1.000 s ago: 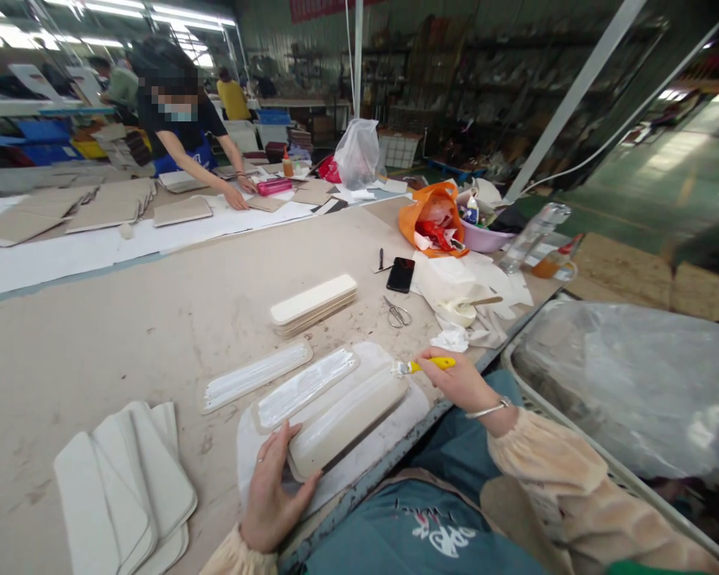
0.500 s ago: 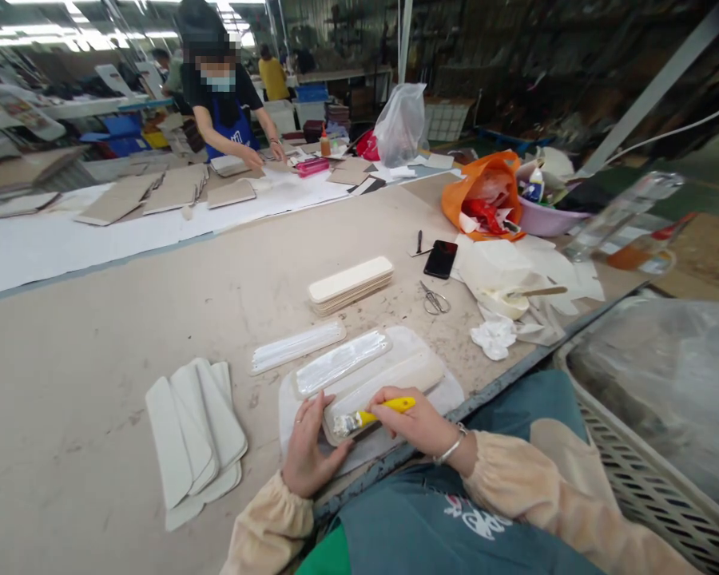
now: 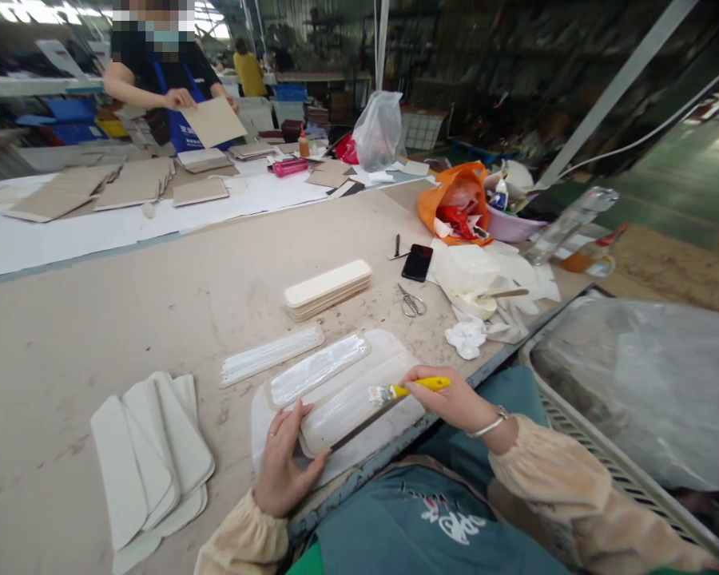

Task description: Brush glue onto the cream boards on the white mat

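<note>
1. Right hand (image 3: pixel 452 402): grip pinching yellow-handled brush (image 3: pixel 423 385), white-coated bristles over the panel; can't tell if touching.
2. Left hand (image 3: pixel 284 461): grip spread, thumb and fingers around the panel's left end.
3. Panel (image 3: pixel 340 409): on white sheet (image 3: pixel 389 427) by the desk's (image 3: pixel 125 335) near edge; shiny coat on top.
4. Coated strip (image 3: pixel 317 370) just beyond the panel, partly on the sheet; second strip (image 3: pixel 267 358) past that, on the desk.
5. Strip stack (image 3: pixel 328 287) farther in; fanned pale pieces (image 3: pixel 156 467) left of left hand.
6. Scissors (image 3: pixel 412 302), phone (image 3: pixel 418 263) right of stack; paste tub (image 3: pixel 476 305), crumpled tissue (image 3: pixel 466 338) toward desk's right edge.
7. Past desk's far edge, co-worker (image 3: pixel 185 132) holding brown board (image 3: pixel 214 122).
</note>
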`<state>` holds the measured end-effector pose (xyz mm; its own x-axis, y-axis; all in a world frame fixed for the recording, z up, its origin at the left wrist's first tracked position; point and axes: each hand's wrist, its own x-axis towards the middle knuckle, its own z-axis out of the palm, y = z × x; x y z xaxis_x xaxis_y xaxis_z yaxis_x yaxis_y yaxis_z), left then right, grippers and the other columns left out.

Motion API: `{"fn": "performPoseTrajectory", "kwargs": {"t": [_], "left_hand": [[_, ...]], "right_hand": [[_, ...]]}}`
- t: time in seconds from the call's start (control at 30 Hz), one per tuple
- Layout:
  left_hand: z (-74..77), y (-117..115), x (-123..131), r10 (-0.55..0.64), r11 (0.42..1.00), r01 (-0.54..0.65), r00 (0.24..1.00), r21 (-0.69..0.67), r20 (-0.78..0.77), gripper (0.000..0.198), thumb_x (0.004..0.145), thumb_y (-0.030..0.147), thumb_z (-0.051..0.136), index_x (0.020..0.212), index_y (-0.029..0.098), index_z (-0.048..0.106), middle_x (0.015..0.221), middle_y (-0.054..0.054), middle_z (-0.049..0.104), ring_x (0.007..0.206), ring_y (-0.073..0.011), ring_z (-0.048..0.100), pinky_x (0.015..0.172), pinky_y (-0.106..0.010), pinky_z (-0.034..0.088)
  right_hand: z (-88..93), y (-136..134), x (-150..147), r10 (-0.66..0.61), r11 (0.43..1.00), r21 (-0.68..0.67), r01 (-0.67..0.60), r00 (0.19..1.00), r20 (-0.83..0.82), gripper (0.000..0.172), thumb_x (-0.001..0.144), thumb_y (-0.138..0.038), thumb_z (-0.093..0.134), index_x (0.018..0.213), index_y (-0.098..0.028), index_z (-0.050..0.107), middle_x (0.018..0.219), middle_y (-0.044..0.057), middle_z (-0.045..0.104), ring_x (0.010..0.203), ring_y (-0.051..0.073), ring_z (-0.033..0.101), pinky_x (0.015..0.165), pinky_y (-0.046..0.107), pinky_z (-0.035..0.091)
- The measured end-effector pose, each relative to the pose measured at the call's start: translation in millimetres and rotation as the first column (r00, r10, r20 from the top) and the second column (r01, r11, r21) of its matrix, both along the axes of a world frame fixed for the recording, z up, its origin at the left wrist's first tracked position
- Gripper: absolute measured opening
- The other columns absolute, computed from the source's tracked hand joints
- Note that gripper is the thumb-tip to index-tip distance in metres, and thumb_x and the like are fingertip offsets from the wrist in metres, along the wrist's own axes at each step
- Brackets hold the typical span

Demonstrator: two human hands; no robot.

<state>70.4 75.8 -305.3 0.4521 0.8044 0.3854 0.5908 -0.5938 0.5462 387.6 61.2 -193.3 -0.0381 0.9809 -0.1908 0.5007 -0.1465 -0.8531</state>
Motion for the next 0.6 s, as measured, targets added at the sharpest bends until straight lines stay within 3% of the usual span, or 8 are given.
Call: {"fn": "performPoseTrajectory", "kwargs": {"t": [0.27,0.5,0.6], "left_hand": [[-6.0,1,-2,0.006,1.0,-0.006,1.0,0.015,-0.023,0.09,0.076,0.035,0.068,0.148,0.017,0.018,0.124,-0.014,0.059,0.118,-0.0306,0.051,0.106,-0.053,0.035],[-3.8,0,-1,0.013,0.998,-0.011,1.0,0.056,-0.022,0.089,0.076,0.036,0.067,0.148,0.018,0.018,0.123,-0.014,0.06,0.117,-0.0319,0.053,0.104,-0.054,0.037],[-4.7,1,-2,0.005,0.998,-0.003,0.999,0.064,-0.032,0.089,0.076,0.034,0.067,0.148,0.017,0.018,0.124,-0.015,0.06,0.117,-0.0323,0.053,0.104,-0.055,0.037]], "right_hand": [[2.5,0,33,-0.051,0.995,0.091,0.039,0.99,0.131,0.021,0.084,-0.033,0.052,0.081,-0.019,0.067,0.062,-0.002,0.059,0.056,0.012,0.05,0.054,0.023,0.04],[12.1,-3,41,-0.041,0.981,0.195,-0.005,0.972,0.23,0.019,0.085,-0.028,0.05,0.08,-0.019,0.065,0.069,0.0,0.063,0.063,0.014,0.055,0.062,0.025,0.042],[13.7,-4,38,-0.099,0.969,0.245,0.04,0.967,0.233,0.02,0.087,-0.028,0.049,0.081,-0.019,0.065,0.072,0.001,0.065,0.066,0.015,0.057,0.064,0.026,0.043]]}}
